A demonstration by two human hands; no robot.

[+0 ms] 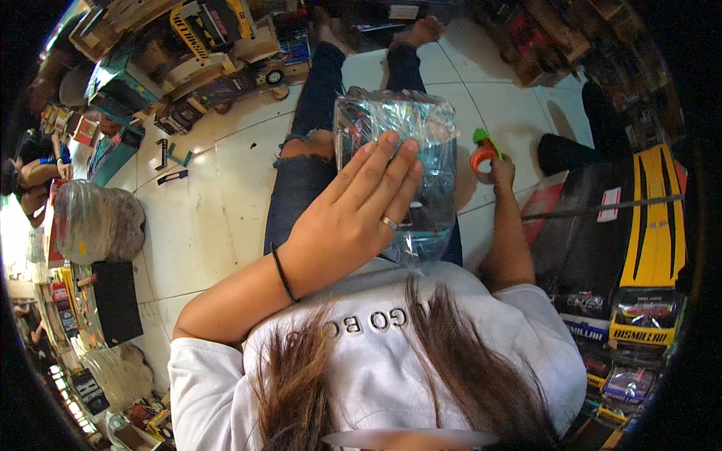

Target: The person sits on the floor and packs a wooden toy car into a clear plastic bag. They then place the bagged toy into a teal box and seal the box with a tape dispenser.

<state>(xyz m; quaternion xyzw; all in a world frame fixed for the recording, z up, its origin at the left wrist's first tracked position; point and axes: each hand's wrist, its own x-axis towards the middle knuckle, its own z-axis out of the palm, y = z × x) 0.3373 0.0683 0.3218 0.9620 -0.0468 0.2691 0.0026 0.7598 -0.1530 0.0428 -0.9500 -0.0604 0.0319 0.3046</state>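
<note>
A box wrapped in clear, crinkled plastic (436, 169) rests on my thighs. Across its near left part my left hand (350, 199) lies flat, fingers stretched out and pressing on the wrap; a ring and a dark wristband show on it. Off to the right of my legs, my right hand (502, 173) is closed on a tape dispenser (483, 154) with a green end and an orange-red roll. It is held above the floor, apart from the box. The sides of the box under my palm are hidden.
My legs in torn jeans (301, 177) stretch over a white tiled floor (214, 192). Small dark pieces (173, 177) lie at left, near a filled clear plastic bag (101, 222). A large black-and-yellow item (602, 218) stands at right. Another person's arm (37, 174) shows far left.
</note>
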